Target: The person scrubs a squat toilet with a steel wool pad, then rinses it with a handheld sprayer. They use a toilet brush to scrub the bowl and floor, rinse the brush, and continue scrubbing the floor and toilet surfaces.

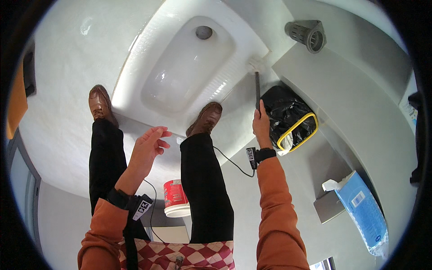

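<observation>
Right hand (261, 122) kept a clenched grip on the dark handle of a toilet brush (257, 87), whose bristles touched the right rim of the white squat toilet (135, 67). Left hand (147, 150) hung open over the left leg, holding nothing. Black-lined bin (292, 119) stood just beside the right hand.

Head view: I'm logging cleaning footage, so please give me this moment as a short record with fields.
Setting: white squat toilet pan set in a raised pale floor
Right hand: closed around the dark handle of a brush, whose pale head rests at the pan's right edge
Left hand: open, empty, held above the left leg
Feet: brown shoes on either side of the pan's near end
Nearby: black-lined bin with yellow rim; red and white tub; grey perforated holder; blue tissue pack
</observation>
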Action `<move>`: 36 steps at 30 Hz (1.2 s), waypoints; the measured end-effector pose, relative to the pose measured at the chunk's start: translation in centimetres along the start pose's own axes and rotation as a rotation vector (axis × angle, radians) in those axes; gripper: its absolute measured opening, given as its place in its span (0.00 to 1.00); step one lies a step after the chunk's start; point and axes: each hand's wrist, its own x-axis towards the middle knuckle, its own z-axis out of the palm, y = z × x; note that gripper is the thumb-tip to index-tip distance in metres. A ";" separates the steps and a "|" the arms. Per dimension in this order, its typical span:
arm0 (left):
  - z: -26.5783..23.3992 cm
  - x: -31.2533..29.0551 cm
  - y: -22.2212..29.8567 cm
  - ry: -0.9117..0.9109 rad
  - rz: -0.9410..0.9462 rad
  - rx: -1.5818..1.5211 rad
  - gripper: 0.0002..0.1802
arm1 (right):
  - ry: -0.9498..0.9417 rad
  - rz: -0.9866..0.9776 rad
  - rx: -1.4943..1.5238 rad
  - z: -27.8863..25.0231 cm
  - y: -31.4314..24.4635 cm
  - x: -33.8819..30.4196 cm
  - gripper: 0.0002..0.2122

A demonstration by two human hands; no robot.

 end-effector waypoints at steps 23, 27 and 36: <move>-0.9 0.1 1.7 0.017 0.005 -0.035 0.14 | 0.347 -0.168 0.138 0.9 -10.6 8.2 0.21; -0.7 0.0 2.4 0.001 0.021 -0.059 0.13 | 0.404 -0.599 0.025 5.0 -11.8 3.8 0.22; -2.1 -0.1 2.5 0.001 0.033 -0.108 0.14 | 0.354 -0.118 0.267 -2.1 -17.5 10.1 0.22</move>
